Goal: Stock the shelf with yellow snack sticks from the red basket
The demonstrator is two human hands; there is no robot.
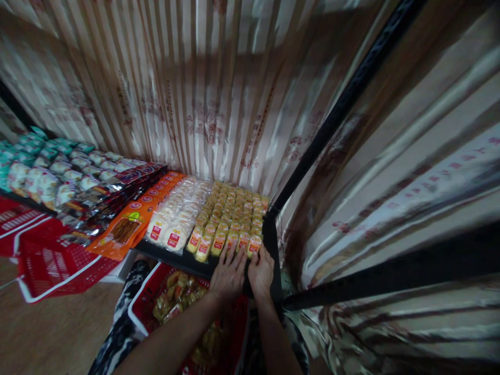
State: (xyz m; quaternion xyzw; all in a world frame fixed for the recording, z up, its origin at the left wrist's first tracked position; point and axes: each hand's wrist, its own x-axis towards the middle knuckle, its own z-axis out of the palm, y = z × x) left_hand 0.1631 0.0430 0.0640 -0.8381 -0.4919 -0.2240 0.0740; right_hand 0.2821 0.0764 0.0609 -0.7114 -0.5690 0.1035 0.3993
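Item: small yellow plastic-wrapped packs with red labels [233, 217], rowed on a flat black shelf [272, 245], front row touched by my left hand [227, 277], fingers spread, and my right hand [261, 272], pinching or not I cannot tell, where uneven pushing could buckle the rows.

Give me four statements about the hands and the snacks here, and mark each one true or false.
1. The left hand and right hand are both at the front of the yellow packets. True.
2. The orange packets lie right of the white packets. False: they lie left.
3. Green packets lie left of the orange ones. True.
4. The basket below the hands is empty. False: it holds packets.
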